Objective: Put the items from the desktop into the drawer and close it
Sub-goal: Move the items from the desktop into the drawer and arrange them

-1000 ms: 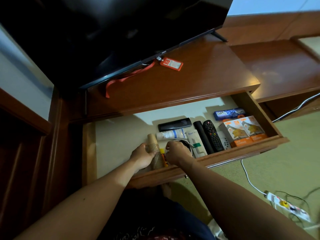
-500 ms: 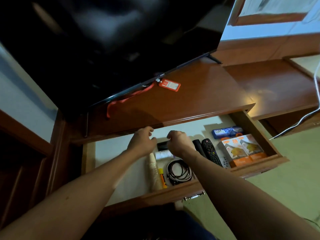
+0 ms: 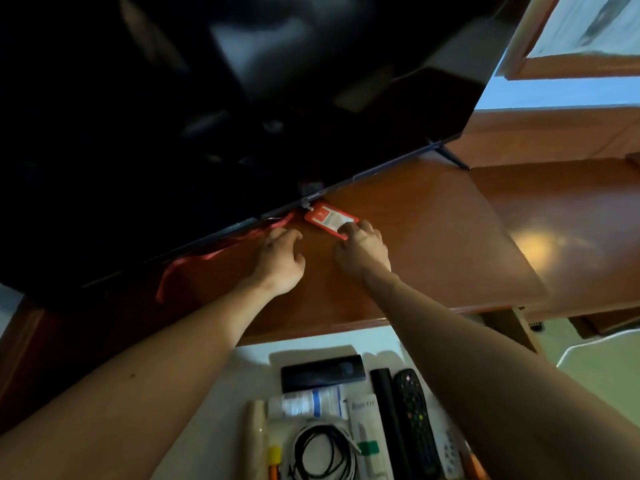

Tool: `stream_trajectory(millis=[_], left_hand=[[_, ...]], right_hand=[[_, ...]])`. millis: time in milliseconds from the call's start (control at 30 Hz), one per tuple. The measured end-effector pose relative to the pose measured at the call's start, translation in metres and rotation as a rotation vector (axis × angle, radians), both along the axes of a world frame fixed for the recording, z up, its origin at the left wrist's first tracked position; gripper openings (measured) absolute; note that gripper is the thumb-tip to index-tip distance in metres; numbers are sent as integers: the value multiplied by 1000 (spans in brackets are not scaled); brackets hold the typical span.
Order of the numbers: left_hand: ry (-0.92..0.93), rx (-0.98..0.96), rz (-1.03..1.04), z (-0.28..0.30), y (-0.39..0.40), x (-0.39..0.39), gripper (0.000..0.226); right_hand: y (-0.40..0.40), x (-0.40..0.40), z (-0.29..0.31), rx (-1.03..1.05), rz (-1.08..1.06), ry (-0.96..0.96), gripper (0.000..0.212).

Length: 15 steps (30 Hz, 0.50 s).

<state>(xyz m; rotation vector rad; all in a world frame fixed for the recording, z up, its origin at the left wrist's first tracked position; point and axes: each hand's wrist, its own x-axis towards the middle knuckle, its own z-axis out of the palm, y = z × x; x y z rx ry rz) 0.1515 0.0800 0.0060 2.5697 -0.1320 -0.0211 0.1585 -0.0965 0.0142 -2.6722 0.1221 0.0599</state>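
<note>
A red badge holder (image 3: 328, 218) lies on the brown desktop (image 3: 433, 244) just below the television's lower edge. Its red lanyard (image 3: 221, 252) trails left under the screen. My right hand (image 3: 363, 249) rests its fingertips on the badge's near corner. My left hand (image 3: 282, 259) hovers beside the lanyard, fingers curled and apart, holding nothing. Below my arms the open drawer (image 3: 256, 351) holds a black box (image 3: 323, 372), a white tube (image 3: 308, 405), a coiled black cable (image 3: 323, 452), two remotes (image 3: 414, 417) and a stack of paper cups (image 3: 255, 441).
A large black television (image 3: 225, 109) overhangs the back of the desktop, its stand foot (image 3: 450, 155) at the right. A lower wooden surface (image 3: 561, 216) continues to the right. A white cable (image 3: 588, 342) runs over the green floor at the right.
Both hands left the drawer and reached up over the desktop to the badge and lanyard. The cable now lies coiled in the drawer. The view tilted up toward the television.
</note>
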Motion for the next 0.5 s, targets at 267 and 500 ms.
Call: stream_trajectory(millis=[267, 500], left_hand=[[-99, 177, 42, -17, -14, 38, 42], [-79, 172, 73, -21, -13, 33, 45]], right_hand=[[-6, 68, -24, -226, 37, 80, 67], [-9, 74, -20, -29, -79, 133, 83]])
